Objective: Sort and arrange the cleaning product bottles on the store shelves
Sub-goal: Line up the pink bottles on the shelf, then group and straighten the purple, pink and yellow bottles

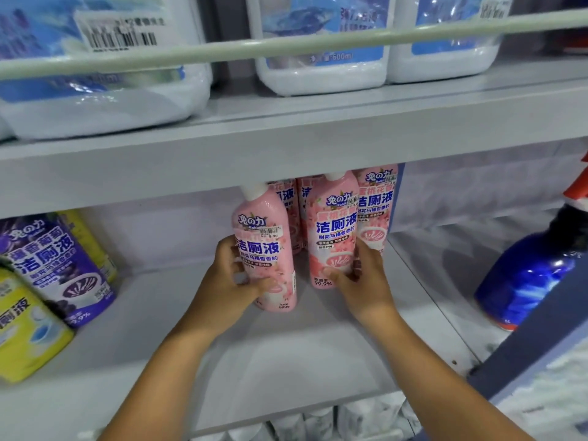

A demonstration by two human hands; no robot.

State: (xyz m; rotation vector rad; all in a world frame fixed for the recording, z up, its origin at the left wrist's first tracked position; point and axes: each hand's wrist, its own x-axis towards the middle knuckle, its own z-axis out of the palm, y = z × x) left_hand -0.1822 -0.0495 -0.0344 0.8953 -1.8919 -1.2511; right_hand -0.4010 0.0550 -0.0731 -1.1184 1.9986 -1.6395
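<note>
On the middle shelf (pixel 286 354), a cluster of pink bottles serves as the landmark. The left hand (pixel 234 278) curls its fingers around the front left pink bottle (pixel 270 249), gripping it at the lower label; this bottle tilts slightly with its white cap leaning left. The right hand (pixel 359 275) wraps around the lower part of the front right pink bottle (pixel 332 230), thumb across the front of the label, and that bottle stands just beside the first one. Directly behind these two stand more pink bottles (pixel 377 205) (at least two, their tops hidden by the shelf above).

Well to the left of the pink cluster sits a purple bottle (pixel 60 268), with a yellow bottle (pixel 25 326) in front of it and another yellow one (pixel 86 237) behind. Well to the right of the cluster a blue bottle (pixel 528 278) leans. Above the cluster, on the upper shelf (pixel 286 128), stand white bottles with blue labels (pixel 324 49) behind a pale rail (pixel 222 50).
</note>
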